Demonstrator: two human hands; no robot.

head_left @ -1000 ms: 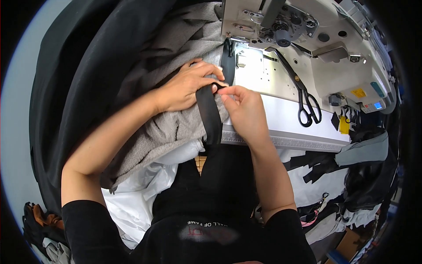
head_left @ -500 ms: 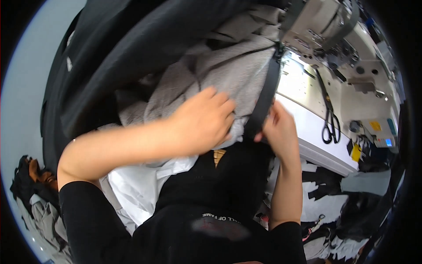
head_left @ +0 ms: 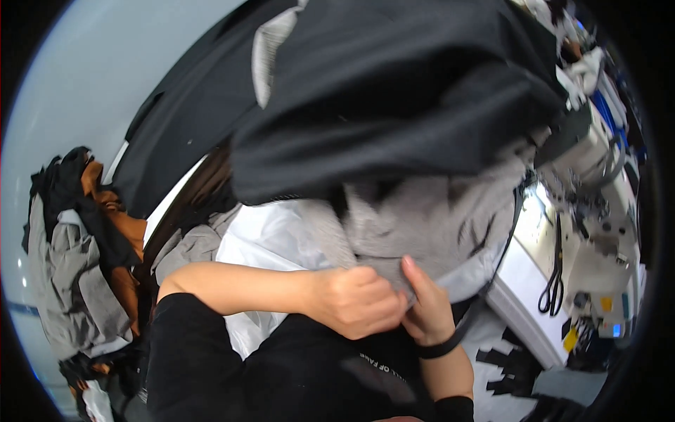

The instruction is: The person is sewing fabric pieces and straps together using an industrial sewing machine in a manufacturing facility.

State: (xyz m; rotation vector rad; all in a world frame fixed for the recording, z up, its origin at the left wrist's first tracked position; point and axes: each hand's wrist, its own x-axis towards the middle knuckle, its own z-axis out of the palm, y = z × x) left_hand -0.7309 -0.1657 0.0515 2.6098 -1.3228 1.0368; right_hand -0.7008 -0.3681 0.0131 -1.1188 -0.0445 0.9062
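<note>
Grey fleecy fabric (head_left: 450, 218) lies in front of me, beneath a large sweep of black cloth (head_left: 394, 105). My left hand (head_left: 358, 301) is closed in a fist at the near edge of the fleece, its fingertips turned away from view. Touching it on the right is my right hand (head_left: 430, 306), the thumb raised and pressing along the same edge; its other fingers are mostly hidden. A narrow black strip (head_left: 505, 246) runs from the sewing machine (head_left: 580, 169) down the fabric's right side and appears to cross my right wrist.
Black scissors (head_left: 552, 295) rest on the white machine table (head_left: 524, 281) at the right. White sheeting (head_left: 260, 239) spreads under my left forearm. Grey, black and brown cloth hangs in a heap (head_left: 77, 281) at the far left. Dark scraps (head_left: 506, 359) lie below the table.
My view has shifted left. Both hands have come together at the fleece's near edge, the right leaving the wide part of the black strip. The black cloth now covers more of the fleece.
</note>
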